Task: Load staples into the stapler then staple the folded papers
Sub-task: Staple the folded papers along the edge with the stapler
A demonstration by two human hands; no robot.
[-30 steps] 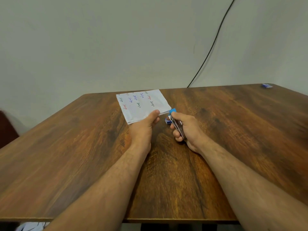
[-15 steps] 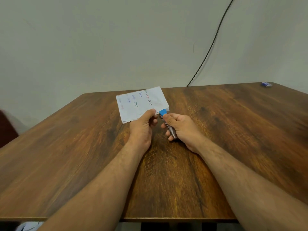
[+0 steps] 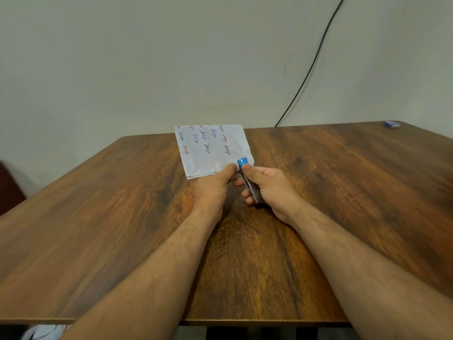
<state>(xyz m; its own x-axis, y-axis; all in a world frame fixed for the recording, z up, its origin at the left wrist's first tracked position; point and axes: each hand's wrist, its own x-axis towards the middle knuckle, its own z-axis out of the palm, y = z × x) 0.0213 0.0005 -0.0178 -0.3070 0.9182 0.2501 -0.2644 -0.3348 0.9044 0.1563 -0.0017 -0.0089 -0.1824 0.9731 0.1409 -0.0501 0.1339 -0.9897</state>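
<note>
My left hand [image 3: 212,186] pinches the near edge of the folded white papers [image 3: 210,148], which carry handwriting in red, blue and black and are lifted and tilted up off the wooden table [image 3: 98,217]. My right hand [image 3: 266,190] grips a small metal stapler [image 3: 247,181] with a blue tip. The blue tip sits over the papers' near right corner, right beside my left thumb. The stapler's lower jaw is hidden behind the paper and my fingers.
A small blue box [image 3: 391,124] lies at the table's far right corner. A black cable [image 3: 311,67] runs down the wall to the table's back edge. A dark red object [image 3: 9,190] stands off the left side.
The papers lay flat on the table a second ago; my left hand has lifted and tilted them up. My right hand has brought the stapler's blue tip leftward onto the paper's near right corner.
</note>
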